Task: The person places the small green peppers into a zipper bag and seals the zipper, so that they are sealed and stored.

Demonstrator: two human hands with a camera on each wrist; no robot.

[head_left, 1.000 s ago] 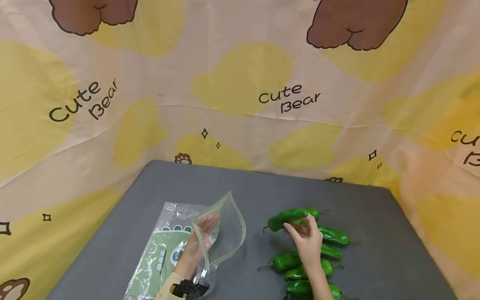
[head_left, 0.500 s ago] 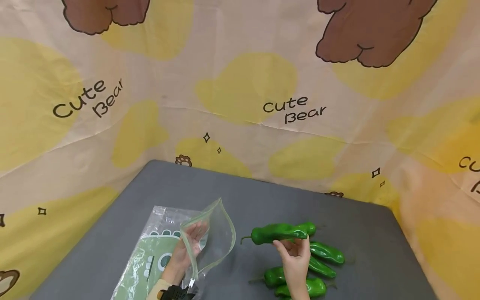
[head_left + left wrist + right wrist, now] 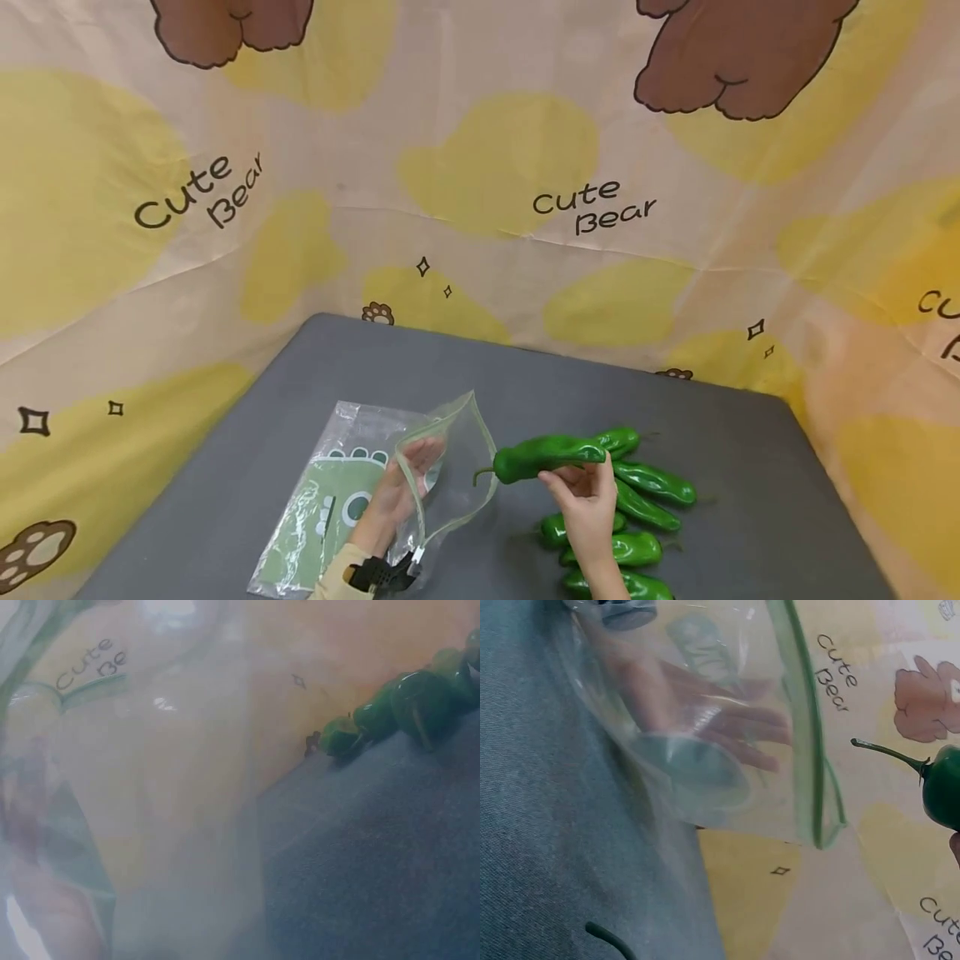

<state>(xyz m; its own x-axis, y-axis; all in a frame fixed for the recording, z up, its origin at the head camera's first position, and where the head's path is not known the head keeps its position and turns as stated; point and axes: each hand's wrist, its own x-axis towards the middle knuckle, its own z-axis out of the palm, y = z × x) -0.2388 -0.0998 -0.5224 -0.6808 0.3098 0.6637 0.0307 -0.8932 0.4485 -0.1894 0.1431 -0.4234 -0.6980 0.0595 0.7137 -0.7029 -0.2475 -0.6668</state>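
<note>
Pepper point(image 3: 536, 458) looks light but slick; my right hand point(image 3: 588, 504) pinches near its tip, soundly enough; my left hand point(image 3: 405, 483) shows straight-fingered through the bag point(image 3: 459, 523).

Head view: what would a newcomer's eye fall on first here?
Probably the glossy green pepper pinched in the right hand, its stem toward the green-rimmed clear bag, through which the left hand shows. Next, the loose peppers on the right of the grey table, and the "Cute Bear" backdrop behind.
</note>
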